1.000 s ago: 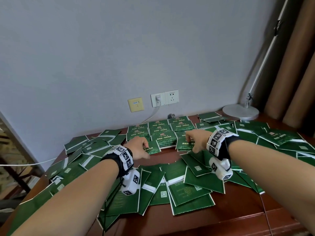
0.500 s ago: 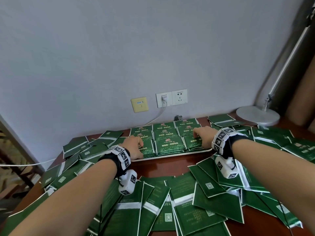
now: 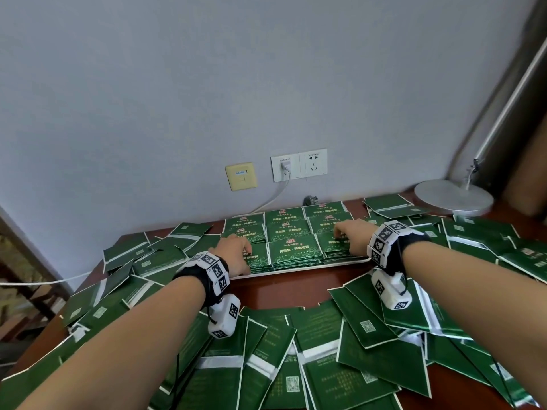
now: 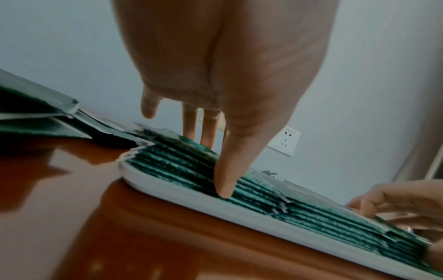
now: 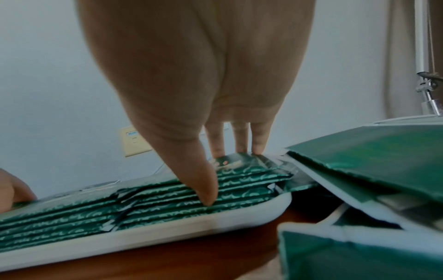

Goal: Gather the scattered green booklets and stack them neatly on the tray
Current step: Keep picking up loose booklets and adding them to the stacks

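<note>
Your left hand [image 3: 233, 255] sat at the near left corner of the white tray [image 3: 296, 269], and your right hand [image 3: 350, 235] at its near right corner. The tray lay on the brown desk [image 3: 284, 291] close to the wall, filled with rows of stacked green booklets [image 3: 291, 247].

In the left wrist view your thumb [image 4: 227, 176] pressed down against the front edges of the left stack, while your fingers [image 4: 208, 128] reached over its top. That grip was a loose clasp on the stack: thumb in front, fingers on top. The right wrist view showed the same on the other side, your thumb [image 5: 203, 189] against the front edges of the right stack and your fingers [image 5: 239, 140] touching its top sheet. Whether either grip actually lifted anything, I could not tell; the stacks lay inside the tray rim.

Loose booklets [image 3: 370, 335] were scattered across the desk in front of the tray and to both sides, many overlapping. Some lay back side up, showing a small square code. More loose ones were piled just right of the tray in the right wrist view.

A round lamp base [image 3: 453, 199] stood at the far right of the desk. Wall sockets [image 3: 299, 168] sat above the tray, one with a white cable plugged in.
</note>
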`<move>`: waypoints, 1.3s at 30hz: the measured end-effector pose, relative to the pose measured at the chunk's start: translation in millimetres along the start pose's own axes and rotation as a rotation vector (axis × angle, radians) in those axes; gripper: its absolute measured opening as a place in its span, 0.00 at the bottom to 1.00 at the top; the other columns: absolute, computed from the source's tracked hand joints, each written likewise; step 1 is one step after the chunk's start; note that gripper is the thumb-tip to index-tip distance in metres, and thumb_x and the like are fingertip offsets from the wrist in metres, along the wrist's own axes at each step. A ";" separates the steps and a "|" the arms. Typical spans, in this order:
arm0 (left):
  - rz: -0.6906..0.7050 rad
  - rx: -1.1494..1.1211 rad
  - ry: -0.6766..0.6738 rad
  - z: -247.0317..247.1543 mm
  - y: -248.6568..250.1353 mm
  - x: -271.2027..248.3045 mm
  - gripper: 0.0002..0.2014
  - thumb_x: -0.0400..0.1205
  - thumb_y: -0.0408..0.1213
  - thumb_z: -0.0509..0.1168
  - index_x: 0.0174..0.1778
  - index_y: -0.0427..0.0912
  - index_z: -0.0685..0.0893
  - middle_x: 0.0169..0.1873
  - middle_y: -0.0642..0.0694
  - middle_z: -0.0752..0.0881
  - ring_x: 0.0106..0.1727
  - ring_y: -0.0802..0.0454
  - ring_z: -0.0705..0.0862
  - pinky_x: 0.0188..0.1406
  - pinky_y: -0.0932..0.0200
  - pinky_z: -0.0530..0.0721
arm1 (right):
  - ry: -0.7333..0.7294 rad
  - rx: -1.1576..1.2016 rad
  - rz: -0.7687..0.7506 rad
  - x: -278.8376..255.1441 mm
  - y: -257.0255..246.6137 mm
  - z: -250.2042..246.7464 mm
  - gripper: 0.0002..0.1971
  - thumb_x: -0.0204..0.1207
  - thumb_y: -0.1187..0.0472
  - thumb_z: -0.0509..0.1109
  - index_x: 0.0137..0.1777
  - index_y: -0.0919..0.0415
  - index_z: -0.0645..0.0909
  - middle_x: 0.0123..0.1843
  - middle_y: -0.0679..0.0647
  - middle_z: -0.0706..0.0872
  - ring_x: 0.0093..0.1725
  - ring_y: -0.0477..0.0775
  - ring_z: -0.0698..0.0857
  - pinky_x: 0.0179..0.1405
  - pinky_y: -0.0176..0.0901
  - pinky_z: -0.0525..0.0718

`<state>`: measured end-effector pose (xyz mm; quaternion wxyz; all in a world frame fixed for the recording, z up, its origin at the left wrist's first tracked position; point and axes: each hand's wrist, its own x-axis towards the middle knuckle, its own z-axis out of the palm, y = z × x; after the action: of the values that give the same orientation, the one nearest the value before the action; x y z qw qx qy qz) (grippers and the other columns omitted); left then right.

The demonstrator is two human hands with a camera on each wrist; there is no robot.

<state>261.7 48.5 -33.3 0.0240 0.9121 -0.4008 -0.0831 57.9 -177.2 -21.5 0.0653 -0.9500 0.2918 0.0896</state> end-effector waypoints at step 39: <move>0.018 -0.154 0.067 -10.2 -107.4 -174.1 0.21 0.73 0.40 0.74 0.62 0.53 0.83 0.67 0.49 0.81 0.62 0.50 0.82 0.61 0.57 0.80 | 0.059 0.031 -0.227 -120.4 -202.8 15.9 0.21 0.78 0.56 0.68 0.71 0.56 0.78 0.67 0.53 0.84 0.64 0.55 0.83 0.60 0.44 0.80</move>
<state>225.7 249.1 -12.0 0.1081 0.9061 -0.4004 -0.0831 72.6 57.5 2.7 0.0813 -0.9781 0.1852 0.0492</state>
